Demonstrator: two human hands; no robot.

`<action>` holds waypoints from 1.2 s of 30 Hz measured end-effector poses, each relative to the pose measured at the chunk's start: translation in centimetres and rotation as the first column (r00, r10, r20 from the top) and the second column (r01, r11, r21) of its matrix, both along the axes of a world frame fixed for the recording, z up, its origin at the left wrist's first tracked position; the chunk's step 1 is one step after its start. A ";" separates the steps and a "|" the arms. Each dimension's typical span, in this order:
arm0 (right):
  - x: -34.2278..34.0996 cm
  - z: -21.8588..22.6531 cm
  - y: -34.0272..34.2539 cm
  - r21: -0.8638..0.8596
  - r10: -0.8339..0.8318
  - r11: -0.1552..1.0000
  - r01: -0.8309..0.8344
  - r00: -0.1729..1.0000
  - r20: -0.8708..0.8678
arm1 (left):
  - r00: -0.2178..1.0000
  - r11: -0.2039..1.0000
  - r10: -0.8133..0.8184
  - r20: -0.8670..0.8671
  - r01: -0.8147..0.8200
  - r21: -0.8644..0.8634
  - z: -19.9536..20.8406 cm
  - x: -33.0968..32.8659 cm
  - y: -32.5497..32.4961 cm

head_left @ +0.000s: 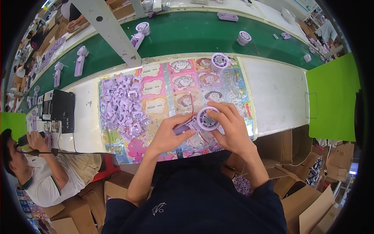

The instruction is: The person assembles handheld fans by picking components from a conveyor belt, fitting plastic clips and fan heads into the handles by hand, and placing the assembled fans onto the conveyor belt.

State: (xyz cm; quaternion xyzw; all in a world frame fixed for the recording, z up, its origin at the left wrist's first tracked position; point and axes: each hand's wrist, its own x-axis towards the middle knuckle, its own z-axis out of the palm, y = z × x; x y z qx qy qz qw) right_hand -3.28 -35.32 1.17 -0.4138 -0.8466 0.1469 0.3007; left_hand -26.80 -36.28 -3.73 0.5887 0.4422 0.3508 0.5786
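Both hands are closed on a light purple handheld fan part, above a colourful sheet. My left hand (171, 132) grips its handle (189, 125). My right hand (233, 126) has its fingers around the round fan head (207, 118), which has a grey centre. A thin red wire (192, 103) sticks up between the hands. Left of them lies a heap of small purple plastic clips (122, 103). Another round fan head (220, 61) stands beyond my right hand, near the sheet's far edge.
A green conveyor belt (187, 35) runs across the back, carrying several purple fan parts. A grey metal post (109, 31) rises at the table's far edge. A black box-shaped device (62, 111) stands left. A co-worker (46, 171) sits at lower left. Cardboard boxes (300, 195) crowd the lower right.
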 end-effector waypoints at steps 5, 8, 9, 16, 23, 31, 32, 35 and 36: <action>-0.4 0.0 0.5 0.053 -0.006 0.999 0.005 1.000 0.006 | 0.998 0.998 0.059 -0.007 -0.059 -0.002 -0.5 0.4 0.0; -0.4 -0.1 0.6 0.056 -0.009 0.998 0.010 1.000 -0.013 | 0.995 0.996 0.087 0.045 -0.087 -0.007 -0.6 0.5 0.0; -0.5 -0.2 0.6 0.063 -0.011 0.998 0.013 1.000 -0.023 | 0.996 0.997 0.083 0.046 -0.082 -0.016 -0.5 0.5 0.0; -0.3 -0.4 0.8 0.092 -0.020 0.996 0.022 1.000 -0.020 | 0.985 0.988 0.144 0.094 -0.137 -0.074 -0.8 1.1 -0.4; -0.3 -1.0 1.8 0.104 0.001 0.994 0.008 0.997 -0.080 | 0.982 0.986 0.163 0.095 -0.157 -0.061 -0.6 0.9 0.7; 2.6 -9.9 6.4 -0.054 -0.442 0.897 0.439 0.887 -0.135 | 0.910 0.909 0.414 0.002 -0.414 0.053 -1.5 2.0 14.2; 1.2 -9.1 6.6 -0.070 -0.427 0.904 0.421 0.892 -0.151 | 0.902 0.904 0.424 -0.081 -0.417 0.090 -2.0 0.7 16.8; 1.3 -9.4 6.7 0.038 -0.407 0.911 0.411 0.909 -0.088 | 0.737 0.861 0.502 -0.452 -0.473 0.186 -3.0 0.7 24.4; 1.5 -9.6 6.6 -0.008 -0.425 0.904 0.426 0.899 -0.101 | 0.686 0.857 0.506 -0.522 -0.468 0.216 -2.7 1.2 25.8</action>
